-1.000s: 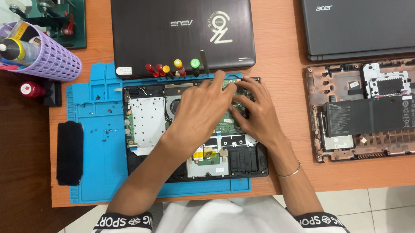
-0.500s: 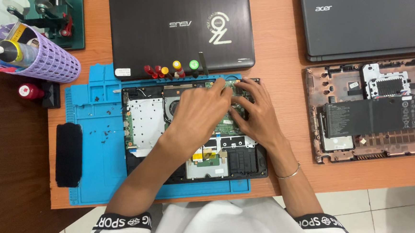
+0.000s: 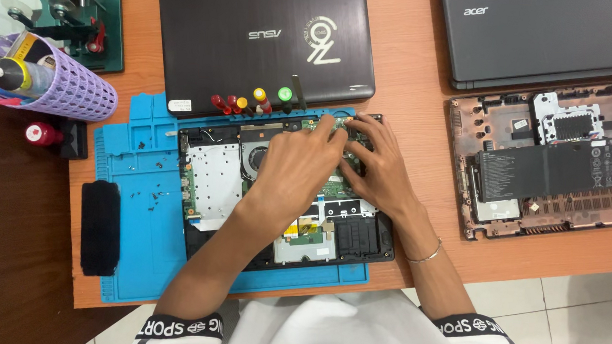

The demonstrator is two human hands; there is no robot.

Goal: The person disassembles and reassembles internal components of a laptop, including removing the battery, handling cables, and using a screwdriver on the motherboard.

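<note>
Screwdrivers (image 3: 253, 102) line the blue mat (image 3: 138, 254) behind the opened laptop (image 3: 213, 180), where left hand (image 3: 299, 168) and right hand (image 3: 380, 173) press flat, gripping nothing.

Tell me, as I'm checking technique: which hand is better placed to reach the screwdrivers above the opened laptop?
Probably the left hand: the screwdrivers lie up and left of it, while the right hand sits farther right.

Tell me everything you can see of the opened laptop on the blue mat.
The opened laptop lies flat on the blue mat, bottom cover off. Visible inside: a silvery plate at left, a round fan, a green board, black plastic frame. Both hands, left and right, rest on its upper middle, hiding what lies beneath. Loose screws lie beside it.
</note>
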